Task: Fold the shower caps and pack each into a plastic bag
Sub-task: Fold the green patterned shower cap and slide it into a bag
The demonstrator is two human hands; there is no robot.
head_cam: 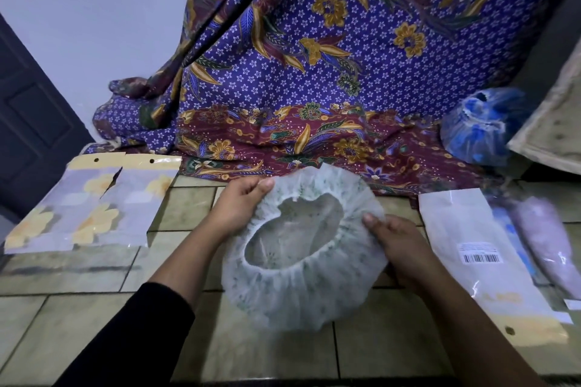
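Head: shower cap (301, 302) between hands (239, 206) (401, 250)

The tiled floor (94, 308) is carrying two flower-printed plastic bags (91, 207) lying side by side at the left. A batik cloth (283, 141) is spreading along the back, and a barcoded bag (481, 254) is lying at the right, with a packed purple bag (547, 242) just beside it.
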